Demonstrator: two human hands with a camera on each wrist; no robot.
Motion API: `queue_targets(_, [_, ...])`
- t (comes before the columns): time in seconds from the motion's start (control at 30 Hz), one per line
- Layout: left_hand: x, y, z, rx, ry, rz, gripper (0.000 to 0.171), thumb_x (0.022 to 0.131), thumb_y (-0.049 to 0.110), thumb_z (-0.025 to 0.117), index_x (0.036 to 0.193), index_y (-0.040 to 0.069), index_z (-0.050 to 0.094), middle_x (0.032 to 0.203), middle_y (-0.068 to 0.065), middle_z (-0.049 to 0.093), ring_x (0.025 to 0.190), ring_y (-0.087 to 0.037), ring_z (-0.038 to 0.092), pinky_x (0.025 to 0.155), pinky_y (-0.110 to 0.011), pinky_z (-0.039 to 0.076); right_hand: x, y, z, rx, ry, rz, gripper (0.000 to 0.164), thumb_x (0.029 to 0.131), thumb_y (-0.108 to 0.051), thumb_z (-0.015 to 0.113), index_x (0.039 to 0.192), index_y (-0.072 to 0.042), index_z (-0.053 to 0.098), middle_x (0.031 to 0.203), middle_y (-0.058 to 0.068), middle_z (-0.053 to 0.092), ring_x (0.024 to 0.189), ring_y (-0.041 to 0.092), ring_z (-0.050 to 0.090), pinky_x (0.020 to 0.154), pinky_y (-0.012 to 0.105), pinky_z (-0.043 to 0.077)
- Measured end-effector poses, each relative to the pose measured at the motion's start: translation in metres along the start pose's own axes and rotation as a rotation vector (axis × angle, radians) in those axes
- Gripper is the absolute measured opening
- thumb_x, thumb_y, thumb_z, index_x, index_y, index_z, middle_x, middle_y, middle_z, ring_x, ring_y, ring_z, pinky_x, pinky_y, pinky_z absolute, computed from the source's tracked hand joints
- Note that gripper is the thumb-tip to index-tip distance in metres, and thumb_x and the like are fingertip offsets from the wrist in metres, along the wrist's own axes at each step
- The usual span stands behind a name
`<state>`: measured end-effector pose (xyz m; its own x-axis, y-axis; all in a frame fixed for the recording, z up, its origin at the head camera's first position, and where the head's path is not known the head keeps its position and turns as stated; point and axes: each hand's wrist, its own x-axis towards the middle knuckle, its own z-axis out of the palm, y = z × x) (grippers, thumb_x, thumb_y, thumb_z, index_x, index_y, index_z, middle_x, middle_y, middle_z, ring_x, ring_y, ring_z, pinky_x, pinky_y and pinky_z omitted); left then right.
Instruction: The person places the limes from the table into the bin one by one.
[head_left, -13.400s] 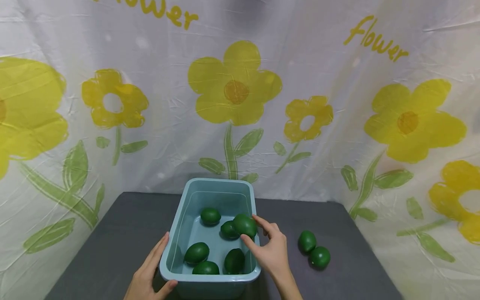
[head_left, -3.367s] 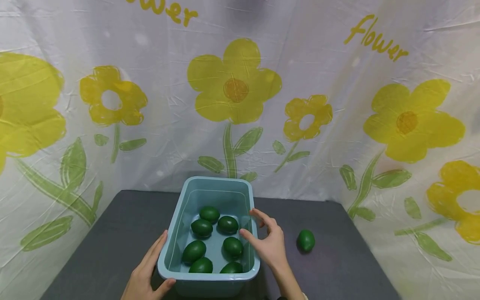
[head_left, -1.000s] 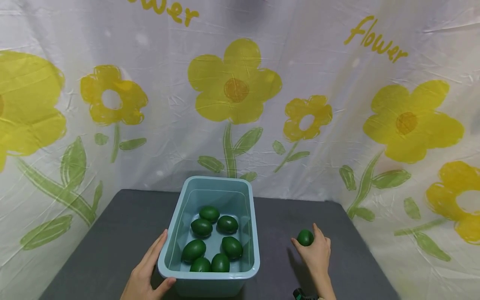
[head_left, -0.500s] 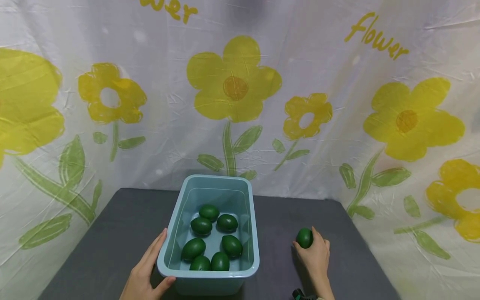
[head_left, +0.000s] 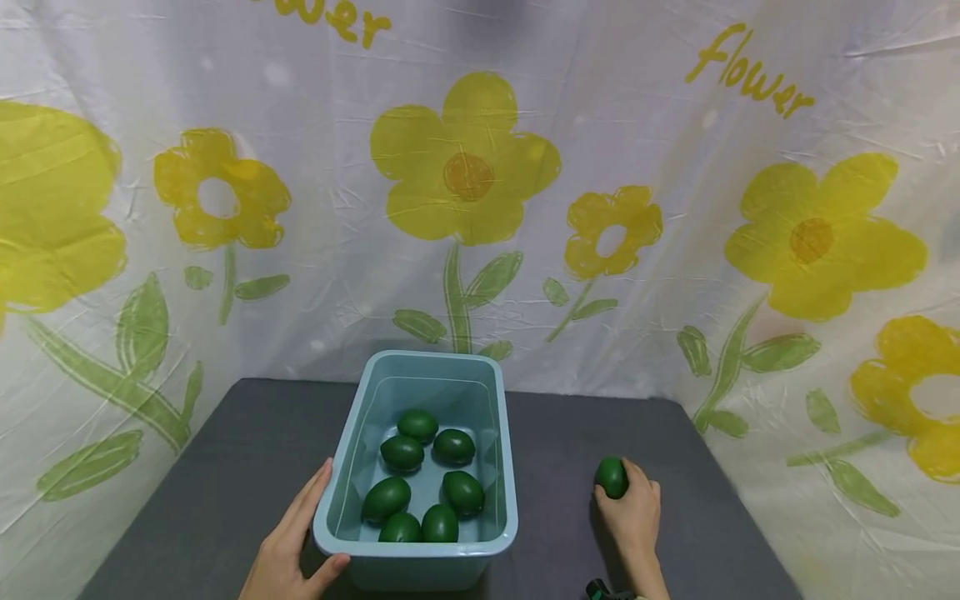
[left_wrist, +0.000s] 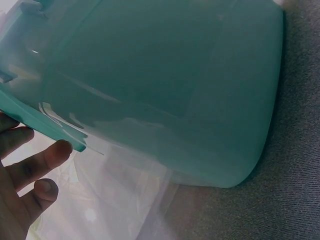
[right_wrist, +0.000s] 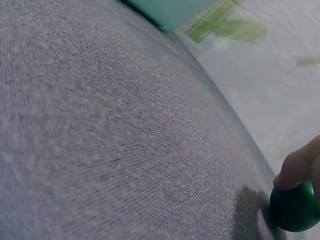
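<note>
My left hand [head_left: 288, 537] rests against the near left corner of a light blue plastic tub [head_left: 510, 467], fingers along its side and thumb by the front rim. In the left wrist view the fingers [left_wrist: 35, 165] are extended beside the tub's rim [left_wrist: 45, 125]. Inside the tub lie several dark green limes [head_left: 402, 453]. To the right of the tub, my right hand [head_left: 633, 512] pinches one lime [head_left: 611, 477] between thumb and fingers, low over the table. The right wrist view shows this lime [right_wrist: 295, 207] partly cut off, under a fingertip.
The dark grey cloth-covered table [head_left: 555, 467] carries the tub left of its middle. A white curtain [head_left: 322, 250] with yellow flowers hangs behind and at both sides. A dark band [head_left: 600, 590] is on my right wrist.
Earlier, one more lime went from the table into the tub. My right hand then moved right and took hold of the last lime outside, shifting its grip slightly. My left hand stays at the tub.
</note>
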<state>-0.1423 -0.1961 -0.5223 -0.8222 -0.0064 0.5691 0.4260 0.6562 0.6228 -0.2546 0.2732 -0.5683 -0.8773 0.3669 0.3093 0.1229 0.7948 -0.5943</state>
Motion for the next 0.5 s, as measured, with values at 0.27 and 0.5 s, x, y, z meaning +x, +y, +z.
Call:
queue_targets(0.27, [0.0004,0.0010,-0.0002,0.039,-0.017,-0.039,0.102,0.083,0.028,0.089,0.168,0.026,0.034,0.164,-0.008,0.047,0.139,0.019,0.030,0.103,-0.001,0.023,-0.0035,0.0007,0.0010,0.040,0.098,-0.035,0.062,0.078,-0.013,0.086,0.134,0.008,0.067,0.133,0.030,0.068,0.102,0.044,0.057,0.082,0.061,0.052])
queue_targets(0.5, [0.0007,0.0018,-0.0010,0.027,-0.013,-0.036,0.101,0.083,0.026,0.089,0.168,0.023,0.035,0.165,-0.007,0.046,0.140,0.020,0.029,0.103,0.001,0.022,-0.0033,-0.0070,-0.0067,0.086,0.127,-0.023,0.063,0.079,-0.015,0.088,0.133,0.008,0.068,0.123,0.030,0.071,0.098,0.043,0.057,0.079,0.061,0.052])
